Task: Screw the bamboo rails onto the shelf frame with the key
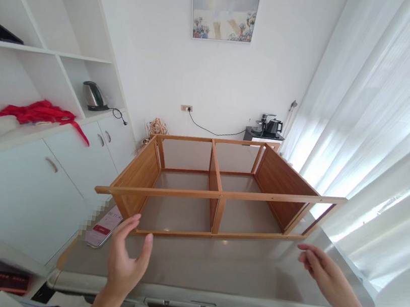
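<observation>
A wooden shelf frame [221, 195] lies on its side on the grey table [189, 268]. Wood panels close its left and right ends, and a divider [215, 175] splits it into two bays. My left hand [127, 254] is open close to the frame's near left corner, thumb and fingers apart with nothing between them. Over the table by the near right corner is my right hand [317, 266], index finger stretched out and the other fingers loosely bent. I see nothing in it. A phone [105, 226] with a lit screen lies at the table's left edge, beside my left hand.
White cabinets [9, 187] with shelves line the left side, bearing an electric kettle [94, 96] and red cloth [39, 112]. A coffee maker [268, 126] stands on a small cabinet at the back right. Sheer curtains [379, 107] hang along the right.
</observation>
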A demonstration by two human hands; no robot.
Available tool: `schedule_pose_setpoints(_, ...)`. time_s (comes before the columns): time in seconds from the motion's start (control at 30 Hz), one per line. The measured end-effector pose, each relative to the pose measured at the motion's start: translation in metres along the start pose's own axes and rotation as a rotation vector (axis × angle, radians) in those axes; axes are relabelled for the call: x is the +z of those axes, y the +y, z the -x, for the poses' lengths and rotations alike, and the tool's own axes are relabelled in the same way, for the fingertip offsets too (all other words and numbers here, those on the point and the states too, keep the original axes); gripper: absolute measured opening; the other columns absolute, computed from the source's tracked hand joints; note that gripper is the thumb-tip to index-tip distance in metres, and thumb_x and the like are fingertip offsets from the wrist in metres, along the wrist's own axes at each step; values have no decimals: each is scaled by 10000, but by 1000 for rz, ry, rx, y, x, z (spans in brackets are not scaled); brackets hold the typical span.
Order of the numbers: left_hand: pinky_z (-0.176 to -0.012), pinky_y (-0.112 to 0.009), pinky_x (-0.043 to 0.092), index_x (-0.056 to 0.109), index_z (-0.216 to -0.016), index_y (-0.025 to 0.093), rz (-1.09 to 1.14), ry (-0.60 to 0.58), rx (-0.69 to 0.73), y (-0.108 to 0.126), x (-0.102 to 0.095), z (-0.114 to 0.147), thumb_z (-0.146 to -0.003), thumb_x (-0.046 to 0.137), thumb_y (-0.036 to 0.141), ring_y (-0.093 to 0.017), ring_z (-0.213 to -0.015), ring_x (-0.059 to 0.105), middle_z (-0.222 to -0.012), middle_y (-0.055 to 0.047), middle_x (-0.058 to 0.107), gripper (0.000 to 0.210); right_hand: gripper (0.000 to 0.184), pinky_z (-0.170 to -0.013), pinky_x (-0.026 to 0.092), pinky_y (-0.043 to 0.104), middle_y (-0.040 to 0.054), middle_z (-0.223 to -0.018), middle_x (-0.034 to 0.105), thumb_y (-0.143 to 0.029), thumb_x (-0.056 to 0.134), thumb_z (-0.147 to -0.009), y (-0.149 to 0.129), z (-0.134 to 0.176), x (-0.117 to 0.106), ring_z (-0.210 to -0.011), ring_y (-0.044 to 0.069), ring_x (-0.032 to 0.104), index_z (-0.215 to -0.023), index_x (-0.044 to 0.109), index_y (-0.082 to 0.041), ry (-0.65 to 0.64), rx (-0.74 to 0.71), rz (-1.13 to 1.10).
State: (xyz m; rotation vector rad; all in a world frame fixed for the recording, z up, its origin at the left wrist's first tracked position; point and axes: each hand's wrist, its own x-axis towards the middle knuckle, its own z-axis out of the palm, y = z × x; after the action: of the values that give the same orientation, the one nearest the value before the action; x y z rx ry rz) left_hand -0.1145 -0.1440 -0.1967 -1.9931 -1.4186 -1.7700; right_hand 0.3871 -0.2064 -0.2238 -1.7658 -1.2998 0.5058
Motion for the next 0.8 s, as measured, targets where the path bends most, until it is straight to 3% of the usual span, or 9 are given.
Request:
schedule_pose_setpoints(0.07,-1047,-473,504,542,-1199,205,29,-179,178,30,1,-29,-868,660,152,-248,-1197,589,-1241,-112,607,356,505,-717,573,351,106,-915,728,-673,481,-919,-44,7,20,-819,232,687,-1092,612,-218,-201,-42,-182)
schedule_pose_setpoints(0.17,-1046,-417,508,564,-1176,228,94,-482,402,72,12,-85,-906,627,165,-217,-1201,584,-1253,-82,616,285,373,-889,551,376,96,-1016,723,-592,542,-936,-103,11,46,-982,237,681,-1049,604,-243,-318,-110,-311)
schedule_pose_setpoints(0.3,-1093,-425,468,581,-1203,235,19,-699,515,108,45,-143,-931,632,251,-219,-1270,542,-1379,-62,574,277,250,-907,518,330,77,-1087,662,-493,654,-903,-153,11,67,-1023,221,632,-956,705,-254,-192,-303,-213)
schedule_pose_setpoints(0.4,-1070,-423,479,616,-1188,240,-1,-777,533,115,68,-158,-920,663,311,-214,-1222,576,-1329,-25,629,281,204,-785,537,283,57,-972,664,-448,676,-901,-171,10,73,-895,186,639,-947,724,-256,-127,-342,-296)
schedule_pose_setpoints(0.5,-1009,-403,510,657,-1142,238,-9,-789,504,111,80,-160,-934,645,326,-202,-1131,627,-1233,-10,691,226,190,-748,568,277,48,-911,697,-424,681,-905,-179,9,75,-838,180,687,-952,705,-242,-131,-278,-447)
schedule_pose_setpoints(0.63,-985,-393,518,681,-1112,241,-7,-767,488,103,84,-155,-956,607,315,-196,-1084,650,-1216,-6,705,188,183,-777,606,314,66,-894,750,-391,704,-898,-185,5,83,-865,209,738,-973,679,-226,-163,-208,-626)
schedule_pose_setpoints(0.8,-1009,-406,507,630,-1226,237,-37,-769,517,97,82,-146,-919,642,227,-215,-1126,644,-1342,-21,654,308,109,-758,612,300,52,-841,766,-322,704,-904,-189,2,113,-807,188,749,-939,645,-237,-108,-250,-769)
